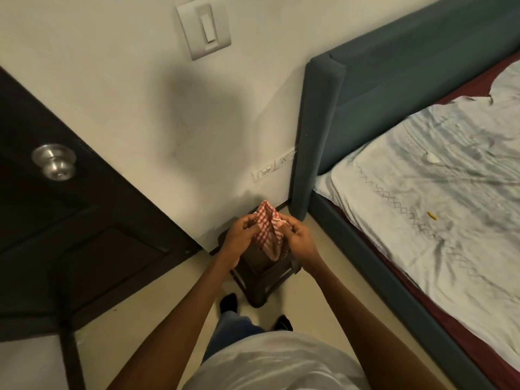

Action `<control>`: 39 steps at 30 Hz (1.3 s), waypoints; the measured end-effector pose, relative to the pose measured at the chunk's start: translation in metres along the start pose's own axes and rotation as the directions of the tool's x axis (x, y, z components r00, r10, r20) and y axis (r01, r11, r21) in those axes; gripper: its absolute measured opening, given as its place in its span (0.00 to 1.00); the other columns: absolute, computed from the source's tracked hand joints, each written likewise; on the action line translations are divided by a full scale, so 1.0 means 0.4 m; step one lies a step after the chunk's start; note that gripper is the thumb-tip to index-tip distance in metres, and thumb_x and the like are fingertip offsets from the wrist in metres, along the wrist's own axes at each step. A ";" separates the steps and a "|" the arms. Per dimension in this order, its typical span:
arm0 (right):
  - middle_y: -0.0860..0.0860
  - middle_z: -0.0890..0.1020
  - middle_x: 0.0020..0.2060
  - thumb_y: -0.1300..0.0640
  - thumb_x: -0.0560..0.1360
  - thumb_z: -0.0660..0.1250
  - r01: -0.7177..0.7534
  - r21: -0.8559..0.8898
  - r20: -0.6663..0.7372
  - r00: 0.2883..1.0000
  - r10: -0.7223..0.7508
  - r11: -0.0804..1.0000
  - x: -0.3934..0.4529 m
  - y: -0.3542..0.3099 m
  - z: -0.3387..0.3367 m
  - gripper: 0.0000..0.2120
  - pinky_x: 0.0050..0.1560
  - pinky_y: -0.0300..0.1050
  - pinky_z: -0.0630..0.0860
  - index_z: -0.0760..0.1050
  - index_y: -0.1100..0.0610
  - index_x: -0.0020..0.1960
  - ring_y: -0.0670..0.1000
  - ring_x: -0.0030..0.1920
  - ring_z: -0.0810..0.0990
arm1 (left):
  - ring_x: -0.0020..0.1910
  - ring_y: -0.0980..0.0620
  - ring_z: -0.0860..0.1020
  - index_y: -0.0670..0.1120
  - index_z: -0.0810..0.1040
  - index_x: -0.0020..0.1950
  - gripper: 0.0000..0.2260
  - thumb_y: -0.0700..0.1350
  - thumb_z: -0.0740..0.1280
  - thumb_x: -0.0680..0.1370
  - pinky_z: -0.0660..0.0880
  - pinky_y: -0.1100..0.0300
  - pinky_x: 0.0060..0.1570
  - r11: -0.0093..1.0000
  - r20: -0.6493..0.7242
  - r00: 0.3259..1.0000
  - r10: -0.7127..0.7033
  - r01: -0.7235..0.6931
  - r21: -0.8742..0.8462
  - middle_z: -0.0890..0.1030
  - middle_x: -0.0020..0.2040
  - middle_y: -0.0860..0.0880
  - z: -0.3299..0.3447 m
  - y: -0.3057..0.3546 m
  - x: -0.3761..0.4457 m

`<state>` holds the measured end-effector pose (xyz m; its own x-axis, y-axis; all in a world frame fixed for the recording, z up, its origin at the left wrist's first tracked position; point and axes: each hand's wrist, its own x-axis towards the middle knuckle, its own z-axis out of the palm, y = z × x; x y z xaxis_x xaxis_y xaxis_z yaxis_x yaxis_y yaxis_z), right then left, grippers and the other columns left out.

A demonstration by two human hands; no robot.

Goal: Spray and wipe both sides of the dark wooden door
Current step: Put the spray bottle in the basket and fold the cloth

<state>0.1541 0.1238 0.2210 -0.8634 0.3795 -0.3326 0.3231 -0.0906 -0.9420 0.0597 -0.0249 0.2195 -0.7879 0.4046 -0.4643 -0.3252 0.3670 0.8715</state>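
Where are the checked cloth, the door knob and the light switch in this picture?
checked cloth (266, 229): head view, on the red-and-white fabric between the hands.
door knob (56, 164): head view, on its round metal face.
light switch (207, 27): head view, on the rocker.

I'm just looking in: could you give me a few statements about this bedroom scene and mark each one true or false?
1. Both hands hold a red-and-white checked cloth. True: the left hand and right hand grip it together.
2. The cloth is pressed against the dark wooden door. False: it is held in the air, apart from the door.
3. The door has a round metal knob. True.
4. A spray bottle is in the right hand. False: none is visible.
5. A dark stool stands below the hands. True.
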 end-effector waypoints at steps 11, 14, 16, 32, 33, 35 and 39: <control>0.44 0.80 0.54 0.55 0.84 0.58 0.131 -0.371 -0.020 0.989 -0.149 0.920 0.079 -0.040 -0.098 0.12 0.52 0.33 0.72 0.77 0.51 0.64 0.41 0.53 0.76 | 0.58 0.47 0.80 0.43 0.80 0.64 0.12 0.40 0.62 0.82 0.79 0.54 0.57 0.910 -0.036 0.996 0.080 -0.059 0.411 0.82 0.58 0.45 -0.146 -0.033 0.004; 0.47 0.82 0.55 0.55 0.82 0.64 0.069 -0.253 -0.022 0.997 -0.077 0.965 0.089 -0.058 -0.087 0.12 0.53 0.39 0.78 0.78 0.51 0.64 0.45 0.54 0.80 | 0.58 0.47 0.78 0.43 0.79 0.62 0.10 0.40 0.63 0.82 0.78 0.54 0.56 0.866 -0.169 0.968 0.185 -0.079 0.494 0.78 0.59 0.45 -0.146 -0.035 0.013; 0.49 0.84 0.51 0.55 0.80 0.67 -0.001 -0.085 -0.022 1.000 -0.001 0.996 0.085 -0.075 -0.065 0.11 0.48 0.39 0.80 0.79 0.54 0.61 0.48 0.52 0.83 | 0.56 0.48 0.77 0.44 0.78 0.59 0.08 0.42 0.67 0.81 0.79 0.56 0.51 0.866 -0.245 0.931 0.271 -0.125 0.484 0.75 0.57 0.47 -0.130 -0.028 0.012; 0.60 0.81 0.62 0.66 0.74 0.70 -0.147 0.256 0.359 0.932 0.047 0.955 0.068 -0.099 -0.002 0.27 0.65 0.60 0.76 0.72 0.54 0.72 0.62 0.64 0.79 | 0.62 0.49 0.80 0.52 0.80 0.63 0.12 0.43 0.68 0.80 0.78 0.54 0.60 0.962 -0.076 0.978 0.195 -0.206 -0.179 0.82 0.60 0.50 0.002 0.010 -0.009; 0.60 0.81 0.62 0.67 0.73 0.71 -0.114 0.230 0.357 0.934 0.025 0.967 0.064 -0.105 0.005 0.29 0.65 0.59 0.76 0.72 0.54 0.72 0.62 0.64 0.79 | 0.61 0.49 0.80 0.52 0.81 0.62 0.12 0.44 0.68 0.79 0.79 0.54 0.59 0.959 -0.086 0.977 0.193 -0.207 -0.194 0.83 0.60 0.50 0.001 0.017 -0.008; 0.56 0.82 0.61 0.69 0.72 0.70 -0.039 0.150 0.338 0.941 -0.014 0.988 0.057 -0.113 0.018 0.30 0.62 0.56 0.78 0.72 0.53 0.73 0.57 0.62 0.80 | 0.60 0.49 0.81 0.54 0.80 0.64 0.14 0.48 0.69 0.78 0.80 0.53 0.57 0.959 -0.072 0.980 0.186 -0.197 -0.206 0.82 0.61 0.49 -0.002 0.023 -0.003; 0.45 0.83 0.54 0.69 0.76 0.67 -0.003 0.055 0.266 0.964 -0.012 0.998 0.054 -0.128 0.038 0.27 0.52 0.42 0.81 0.73 0.47 0.71 0.44 0.54 0.83 | 0.61 0.49 0.81 0.50 0.74 0.71 0.26 0.56 0.71 0.75 0.80 0.53 0.57 0.974 0.005 0.989 0.146 -0.143 -0.175 0.81 0.63 0.48 -0.010 0.022 -0.003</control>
<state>0.1132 0.1225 0.2616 -0.9392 0.1219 -0.3211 0.3036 -0.1426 -0.9421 0.0558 -0.0254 0.2286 -0.8245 0.4575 -0.3331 -0.2961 0.1528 0.9429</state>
